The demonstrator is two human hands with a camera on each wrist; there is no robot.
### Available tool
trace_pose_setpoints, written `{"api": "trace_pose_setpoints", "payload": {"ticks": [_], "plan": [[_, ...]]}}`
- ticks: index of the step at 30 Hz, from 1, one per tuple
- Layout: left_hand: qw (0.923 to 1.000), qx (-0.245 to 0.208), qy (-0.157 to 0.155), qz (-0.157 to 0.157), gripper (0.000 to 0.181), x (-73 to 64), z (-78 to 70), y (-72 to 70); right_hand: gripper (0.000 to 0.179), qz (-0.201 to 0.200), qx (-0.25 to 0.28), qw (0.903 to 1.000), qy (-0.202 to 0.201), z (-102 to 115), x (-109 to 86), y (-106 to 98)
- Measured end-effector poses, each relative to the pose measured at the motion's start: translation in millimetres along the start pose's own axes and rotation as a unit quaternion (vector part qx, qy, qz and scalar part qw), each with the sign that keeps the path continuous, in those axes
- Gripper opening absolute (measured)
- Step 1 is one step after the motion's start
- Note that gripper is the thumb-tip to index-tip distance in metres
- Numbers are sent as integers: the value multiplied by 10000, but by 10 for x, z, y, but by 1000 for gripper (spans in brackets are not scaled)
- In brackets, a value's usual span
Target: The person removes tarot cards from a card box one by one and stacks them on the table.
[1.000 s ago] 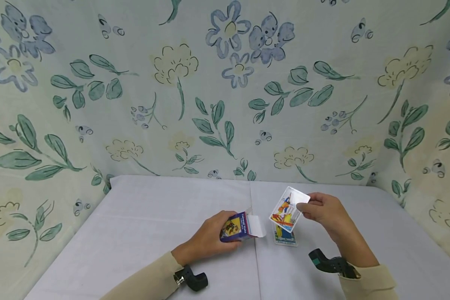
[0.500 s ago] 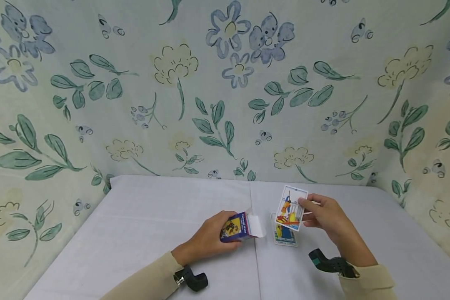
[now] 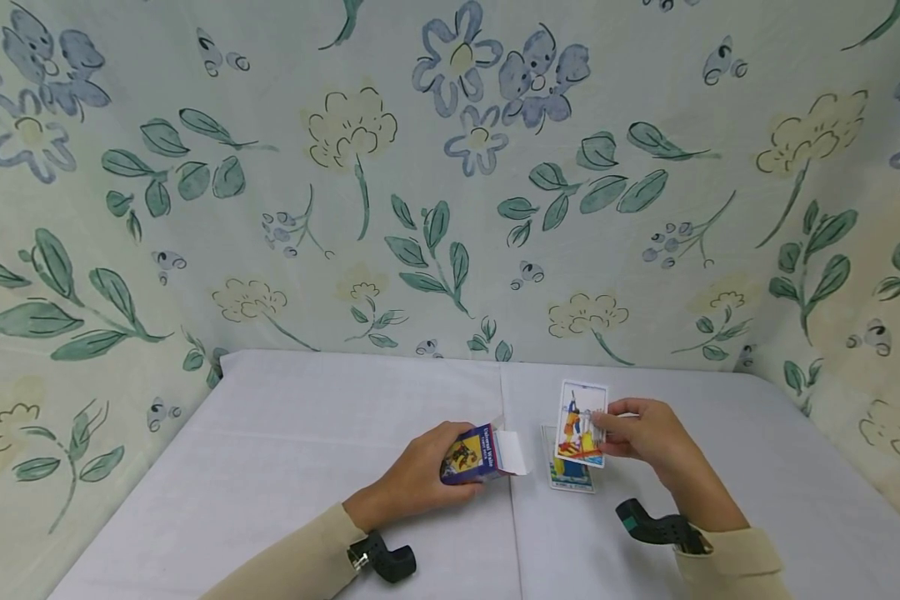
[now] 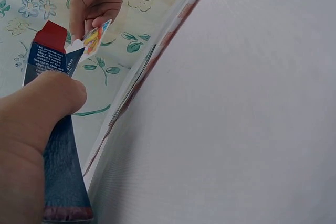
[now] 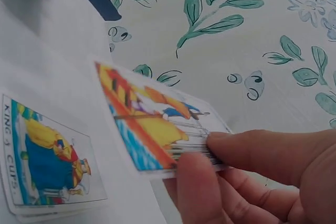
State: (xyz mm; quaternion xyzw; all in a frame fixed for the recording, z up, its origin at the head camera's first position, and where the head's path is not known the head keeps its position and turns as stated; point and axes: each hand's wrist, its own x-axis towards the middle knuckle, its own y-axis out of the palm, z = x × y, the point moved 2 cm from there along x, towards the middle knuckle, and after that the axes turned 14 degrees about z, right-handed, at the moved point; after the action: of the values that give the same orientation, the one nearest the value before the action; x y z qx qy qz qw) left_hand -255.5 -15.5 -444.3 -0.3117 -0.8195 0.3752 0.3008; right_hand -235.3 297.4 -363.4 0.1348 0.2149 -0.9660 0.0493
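Note:
My left hand (image 3: pixel 420 471) grips a blue tarot card box (image 3: pixel 468 457) whose white end flap hangs open toward the right. In the left wrist view the thumb lies across the box's dark blue side, which bears small white print. My right hand (image 3: pixel 652 437) pinches a picture card (image 3: pixel 581 423) by its right edge between thumb and fingers. That card is held upright above a small pile, overlapping its upper part in the head view. The pile's top card (image 5: pixel 55 161) shows a robed figure and the words King of Cups; more card edges show beneath it.
A white cloth (image 3: pixel 307 417) covers the table, with a crease running front to back near the middle. Floral fabric (image 3: pixel 450 183) hangs behind and at both sides. Each wrist wears a black camera (image 3: pixel 382 557).
The picture card has turned from a tilt to nearly upright and sunk slightly toward the pile, my right hand moving with it. My left hand and the box have stayed still.

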Motion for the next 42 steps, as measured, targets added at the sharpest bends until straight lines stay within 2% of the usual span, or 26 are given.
{"api": "trace_pose_setpoints", "payload": {"ticks": [8, 18, 29, 42], "plan": [[10000, 17, -28, 10, 74, -7, 1, -1, 38, -98, -271, 9996, 73, -132, 102, 34], [9999, 86, -61, 14, 74, -1, -2, -4, 44, -46, -113, 9998, 144, -211, 157, 46], [9999, 90, -102, 32, 74, 5, 9, 2, 41, -57, -259, 9986, 457, -316, 251, 118], [9998, 82, -152, 54, 75, 3, 6, 1, 41, -1, -191, 9986, 484, -431, 310, 183]]}}
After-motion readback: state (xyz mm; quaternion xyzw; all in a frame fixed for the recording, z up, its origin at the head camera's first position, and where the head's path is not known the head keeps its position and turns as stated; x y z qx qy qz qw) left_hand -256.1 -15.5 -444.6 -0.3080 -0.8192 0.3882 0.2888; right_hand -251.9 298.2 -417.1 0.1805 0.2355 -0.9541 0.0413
